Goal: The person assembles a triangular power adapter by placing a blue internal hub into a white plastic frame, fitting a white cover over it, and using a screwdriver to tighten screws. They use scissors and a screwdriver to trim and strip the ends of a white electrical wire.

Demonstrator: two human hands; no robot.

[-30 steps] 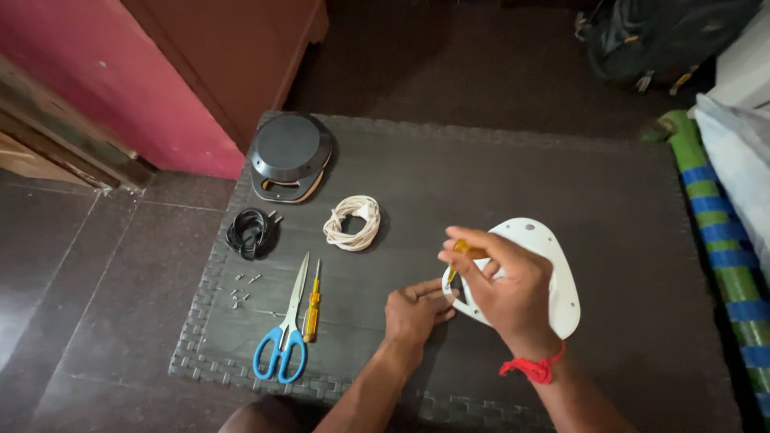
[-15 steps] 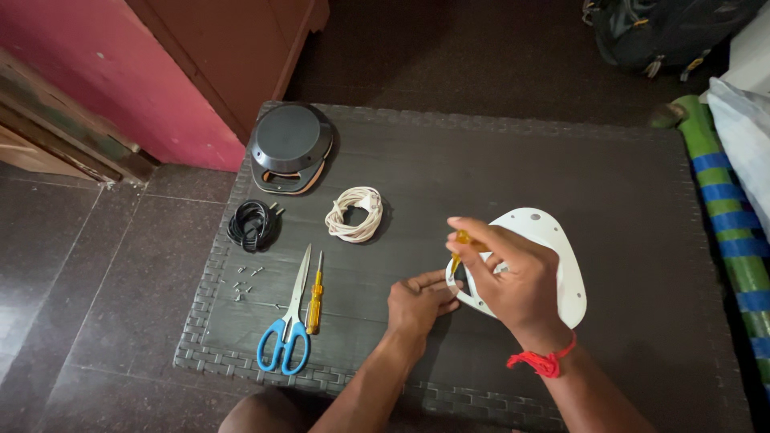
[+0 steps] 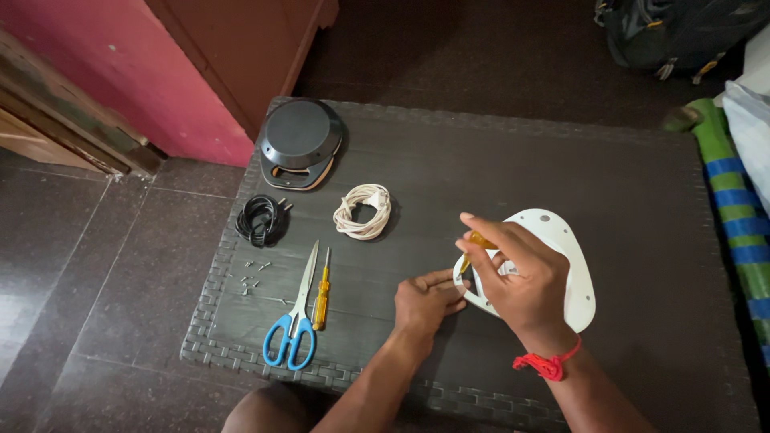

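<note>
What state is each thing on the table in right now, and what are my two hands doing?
White plate: flat on the table, steadied at its near edge.
Left hand: resting on the plate's edge.
Right hand: gripping an orange screwdriver, tip down at the plate.
Scissors: closed, lying flat.
Spare screwdriver: lying beside the scissors.
White cord: coiled.
Black cord: coiled.
Screws: loose, scattered.
Dark cover: lying flat.

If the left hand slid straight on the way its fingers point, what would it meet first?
The left hand points right, fingers already at the near edge of the white oval plate, so probably that plate, under the right hand; depth unclear.
</note>
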